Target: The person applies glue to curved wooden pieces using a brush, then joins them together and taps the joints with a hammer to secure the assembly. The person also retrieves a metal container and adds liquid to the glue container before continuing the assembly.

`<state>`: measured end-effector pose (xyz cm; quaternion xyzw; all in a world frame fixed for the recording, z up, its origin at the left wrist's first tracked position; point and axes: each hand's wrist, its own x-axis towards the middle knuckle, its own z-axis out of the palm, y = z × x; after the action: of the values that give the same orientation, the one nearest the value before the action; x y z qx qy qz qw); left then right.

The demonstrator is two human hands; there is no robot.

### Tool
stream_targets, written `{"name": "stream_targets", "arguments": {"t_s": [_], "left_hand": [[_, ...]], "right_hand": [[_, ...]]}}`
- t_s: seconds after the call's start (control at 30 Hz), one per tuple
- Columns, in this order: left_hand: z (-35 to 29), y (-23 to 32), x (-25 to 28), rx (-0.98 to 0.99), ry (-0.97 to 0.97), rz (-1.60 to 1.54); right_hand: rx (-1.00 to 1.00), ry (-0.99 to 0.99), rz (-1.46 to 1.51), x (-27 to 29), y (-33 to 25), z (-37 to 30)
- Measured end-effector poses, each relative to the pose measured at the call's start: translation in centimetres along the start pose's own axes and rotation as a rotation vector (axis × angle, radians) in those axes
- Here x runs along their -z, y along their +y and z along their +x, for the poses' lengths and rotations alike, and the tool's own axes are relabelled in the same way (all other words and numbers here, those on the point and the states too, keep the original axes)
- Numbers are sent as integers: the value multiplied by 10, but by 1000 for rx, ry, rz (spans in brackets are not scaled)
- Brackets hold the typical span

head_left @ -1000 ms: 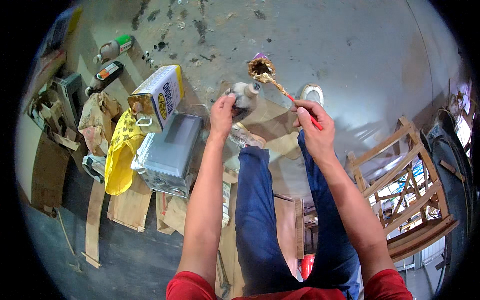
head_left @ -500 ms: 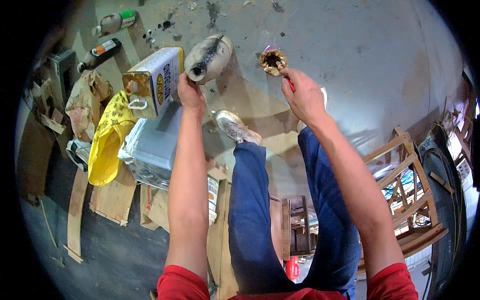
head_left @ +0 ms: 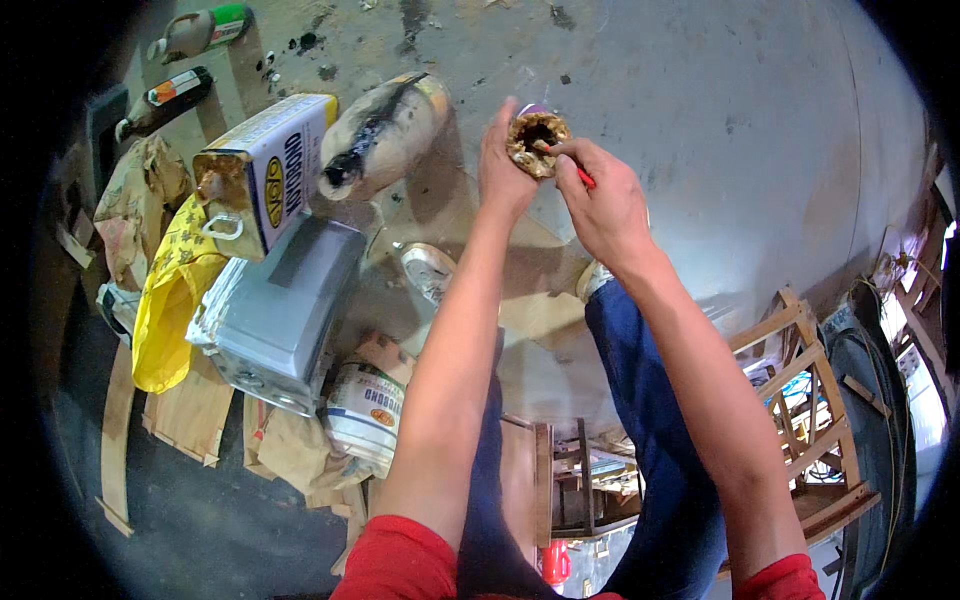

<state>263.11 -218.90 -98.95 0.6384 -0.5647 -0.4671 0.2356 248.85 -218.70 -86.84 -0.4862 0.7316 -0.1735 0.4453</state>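
Note:
My left hand (head_left: pixel 507 165) is closed around the left side of a small container (head_left: pixel 523 163) with a thick, lumpy brown crust on its rim and a bit of purple on its far side. My right hand (head_left: pixel 605 195) pinches a thin red-handled tool (head_left: pixel 585 178), and the tool's tip reaches into the container's dark opening. Left of my left hand, apart from it, is a dirty pale bottle (head_left: pixel 405 135) with a black streak running down to its dark mouth. What is inside the container is too dark to make out.
Left of the bottle are a white-and-blue rectangular tin (head_left: pixel 276 165), a grey metal can (head_left: pixel 285 300), a yellow bag (head_left: pixel 172 310) and a white tub (head_left: pixel 365 405). Two bottles, one green-labelled (head_left: pixel 205 32), one dark (head_left: pixel 165 102), lie farther left. A wooden frame (head_left: pixel 815 390) stands at right.
My left hand has let go of the bottle's neck and moved right to the crusted container. My right hand has stayed by the container, its tool now deeper in the opening. The view has shifted slightly.

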Motion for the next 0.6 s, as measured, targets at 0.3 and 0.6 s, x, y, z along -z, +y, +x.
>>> {"name": "stream_targets", "arguments": {"t_s": [0.3, 0.6], "left_hand": [[-27, 138, 46, -327, -200, 90], [-258, 431, 192, -340, -557, 230]], "right_hand": [[23, 86, -120, 133, -92, -103], [-19, 159, 270, 331, -266, -392]]}}
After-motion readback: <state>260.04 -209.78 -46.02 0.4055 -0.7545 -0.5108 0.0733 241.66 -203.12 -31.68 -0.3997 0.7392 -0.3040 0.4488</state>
